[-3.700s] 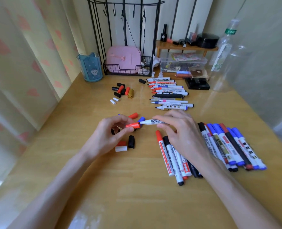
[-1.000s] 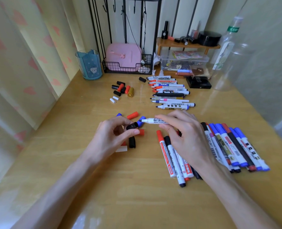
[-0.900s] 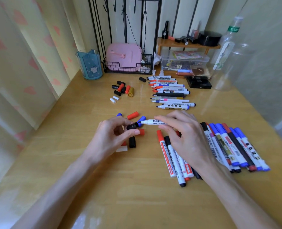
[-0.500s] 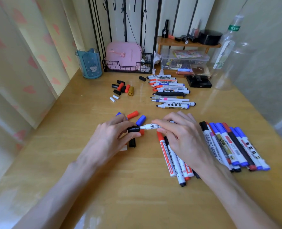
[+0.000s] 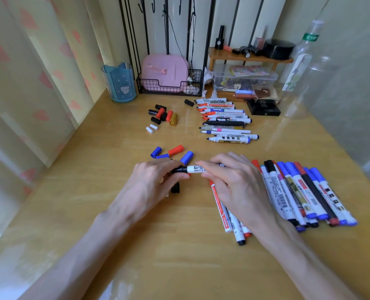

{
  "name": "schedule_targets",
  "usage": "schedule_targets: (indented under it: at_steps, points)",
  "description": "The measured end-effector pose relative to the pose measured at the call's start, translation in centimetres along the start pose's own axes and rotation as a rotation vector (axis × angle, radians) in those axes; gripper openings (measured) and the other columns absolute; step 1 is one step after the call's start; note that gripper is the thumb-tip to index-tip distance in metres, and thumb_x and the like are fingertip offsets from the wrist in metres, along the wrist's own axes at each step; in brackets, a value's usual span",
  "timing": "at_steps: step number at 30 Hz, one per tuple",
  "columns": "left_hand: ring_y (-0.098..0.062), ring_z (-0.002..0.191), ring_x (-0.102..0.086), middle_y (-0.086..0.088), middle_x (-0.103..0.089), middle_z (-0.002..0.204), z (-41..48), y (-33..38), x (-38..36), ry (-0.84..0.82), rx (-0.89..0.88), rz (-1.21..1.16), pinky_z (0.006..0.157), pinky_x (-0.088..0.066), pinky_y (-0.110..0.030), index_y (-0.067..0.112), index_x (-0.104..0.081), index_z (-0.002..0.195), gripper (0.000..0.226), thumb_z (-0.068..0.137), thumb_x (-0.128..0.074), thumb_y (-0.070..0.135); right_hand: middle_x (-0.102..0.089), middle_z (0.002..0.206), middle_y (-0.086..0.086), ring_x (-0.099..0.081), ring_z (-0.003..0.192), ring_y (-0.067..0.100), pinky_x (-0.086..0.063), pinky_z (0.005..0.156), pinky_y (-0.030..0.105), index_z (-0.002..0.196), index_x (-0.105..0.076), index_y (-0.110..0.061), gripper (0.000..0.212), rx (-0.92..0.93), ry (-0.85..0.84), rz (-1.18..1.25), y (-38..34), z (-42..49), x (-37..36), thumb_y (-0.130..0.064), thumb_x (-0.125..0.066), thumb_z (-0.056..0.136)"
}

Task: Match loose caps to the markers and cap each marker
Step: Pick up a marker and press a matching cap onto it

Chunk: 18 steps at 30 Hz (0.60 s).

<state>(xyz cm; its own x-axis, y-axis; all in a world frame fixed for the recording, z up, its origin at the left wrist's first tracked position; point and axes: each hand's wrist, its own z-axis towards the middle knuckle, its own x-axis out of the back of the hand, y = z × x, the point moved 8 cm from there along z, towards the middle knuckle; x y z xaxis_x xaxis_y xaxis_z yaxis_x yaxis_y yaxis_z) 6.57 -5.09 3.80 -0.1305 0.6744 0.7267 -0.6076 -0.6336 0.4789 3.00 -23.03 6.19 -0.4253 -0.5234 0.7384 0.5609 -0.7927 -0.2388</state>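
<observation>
My right hand point(image 5: 233, 182) grips a white whiteboard marker point(image 5: 198, 169) lying level at the table's middle. My left hand point(image 5: 151, 180) pinches a black cap point(image 5: 179, 169) that sits over the marker's tip. Loose blue caps point(image 5: 187, 157) and a red cap point(image 5: 175, 149) lie just beyond my left hand, and another black cap point(image 5: 175, 188) lies under it. A row of uncapped markers point(image 5: 225, 122) lies further back. Capped markers point(image 5: 305, 191) are fanned out to the right, and more capped markers point(image 5: 229, 221) lie under my right wrist.
A cluster of small black, red, white and gold caps point(image 5: 162, 116) lies at the back left. A blue cup point(image 5: 119, 83), a black wire rack point(image 5: 168, 83) with a pink case, a small wooden shelf point(image 5: 249, 57) and clear bottles point(image 5: 303, 68) line the back.
My left hand swapped a red cap for a black one, then brought it to the marker's tip and pushed it on; the tip is now covered. Both hands shifted slightly towards me.
</observation>
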Motion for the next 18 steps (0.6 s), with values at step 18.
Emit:
schedule_targets:
  at_steps: [18]
  points:
    - [-0.014,0.070,-0.049,0.012,-0.052,0.077,0.2,-4.0,1.4,-0.117,0.109,0.031,0.061,-0.037,-0.029,0.030,-0.058,0.094,0.037,0.106,-0.036,0.058,-0.071,0.096,0.002,-0.059,0.090,0.021,-0.039,0.073,0.040,0.115,-0.080,-0.012,0.055,-0.037,0.115,-0.072,2.5,0.4,2.2,0.025,-0.072,0.075]
